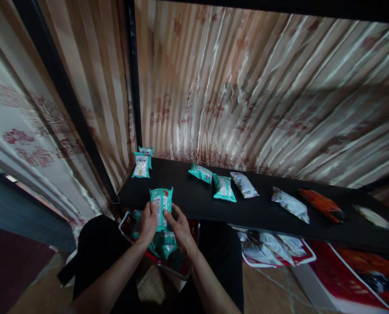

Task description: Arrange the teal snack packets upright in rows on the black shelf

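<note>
A teal snack packet [162,198] is held upright between both hands, over a red basket [125,229] that has more teal packets [164,246] in it. My left hand [147,223] grips its left side, thumb on the front. On the right side, my right hand [179,222] closes with its thumb across the printed face. Two teal packets [142,165] lean together at the shelf's left end. Farther right on the black shelf [171,174] lie two more teal packets, one [201,173] behind the other [224,187].
White packets [245,185] [290,205], an orange packet [321,205] and a pale packet [373,217] lie along the shelf. Below stand a basket of white packets [273,248] and a red box [338,279]. A curtain [230,87] hangs behind; a black post [133,74] rises at left.
</note>
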`<state>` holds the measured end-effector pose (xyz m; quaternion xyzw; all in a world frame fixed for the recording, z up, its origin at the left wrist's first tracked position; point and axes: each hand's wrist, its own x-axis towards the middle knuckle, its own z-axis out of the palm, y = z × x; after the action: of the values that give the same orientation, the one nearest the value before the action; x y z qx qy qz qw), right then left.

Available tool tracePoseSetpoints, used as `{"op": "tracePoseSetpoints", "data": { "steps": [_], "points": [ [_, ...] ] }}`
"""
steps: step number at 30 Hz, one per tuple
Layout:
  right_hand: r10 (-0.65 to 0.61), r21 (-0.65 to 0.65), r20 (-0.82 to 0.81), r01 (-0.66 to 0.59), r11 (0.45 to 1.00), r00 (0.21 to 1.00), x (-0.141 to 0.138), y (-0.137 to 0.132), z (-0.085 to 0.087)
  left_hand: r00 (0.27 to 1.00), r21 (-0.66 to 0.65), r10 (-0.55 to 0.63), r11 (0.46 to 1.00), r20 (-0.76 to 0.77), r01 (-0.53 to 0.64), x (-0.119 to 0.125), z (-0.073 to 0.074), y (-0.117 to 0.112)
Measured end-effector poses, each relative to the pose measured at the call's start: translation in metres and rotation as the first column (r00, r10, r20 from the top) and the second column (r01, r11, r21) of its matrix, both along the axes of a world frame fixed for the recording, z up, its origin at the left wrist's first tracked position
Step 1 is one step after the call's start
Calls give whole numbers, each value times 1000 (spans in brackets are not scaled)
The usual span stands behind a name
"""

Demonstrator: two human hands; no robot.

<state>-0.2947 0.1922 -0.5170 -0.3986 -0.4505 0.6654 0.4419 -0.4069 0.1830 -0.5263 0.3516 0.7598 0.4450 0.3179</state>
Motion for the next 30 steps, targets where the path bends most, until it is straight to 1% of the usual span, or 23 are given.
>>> {"op": "tracePoseSetpoints", "data": {
  "steps": [2, 5, 8, 10, 14, 17, 21, 24, 25, 28, 30],
  "points": [
    [-44, 14, 4, 44, 999, 999, 1, 0, -3, 1000, 10, 2, 1000, -20, -2, 5, -2, 1],
    [-113, 31, 25, 113, 993, 993, 7, 2, -9, 1000, 71, -20, 997, -4, 20, 13, -7, 4],
    [-161, 44, 76, 158, 986, 984, 13, 4, -14, 997, 120, -56, 992, 58, 48, 18, -12, 9],
    [-198, 48, 109, 194, 980, 974, 16, 6, -16, 993, 155, -48, 987, 107, 31, 18, -15, 13],
    [-247, 25, 102, 246, 969, 964, 16, 8, -15, 985, 238, -61, 971, 163, 21, 14, -20, 18],
    [-265, -3, 83, 266, 964, 961, 13, 6, -11, 979, 262, -68, 965, 191, 16, 13, -20, 18],
    [-296, 14, 71, 295, 955, 953, 9, 6, -9, 957, 292, -40, 955, 289, -48, 14, -15, 10],
    [-318, 13, 65, 318, 948, 946, 9, 7, -11, 917, 316, -34, 943, 398, -102, 13, -5, 3],
    [-327, 14, 64, 327, 945, 943, 9, 7, -12, 894, 321, -44, 940, 447, -114, 12, -1, 1],
    [-348, 24, 63, 347, 937, 935, 10, 6, -13, 792, 304, -83, 943, 604, -133, 8, 13, -3],
    [-352, 29, 79, 351, 936, 933, 10, 5, -13, 750, 290, -103, 949, 653, -122, 6, 18, -5]
  ]
}}
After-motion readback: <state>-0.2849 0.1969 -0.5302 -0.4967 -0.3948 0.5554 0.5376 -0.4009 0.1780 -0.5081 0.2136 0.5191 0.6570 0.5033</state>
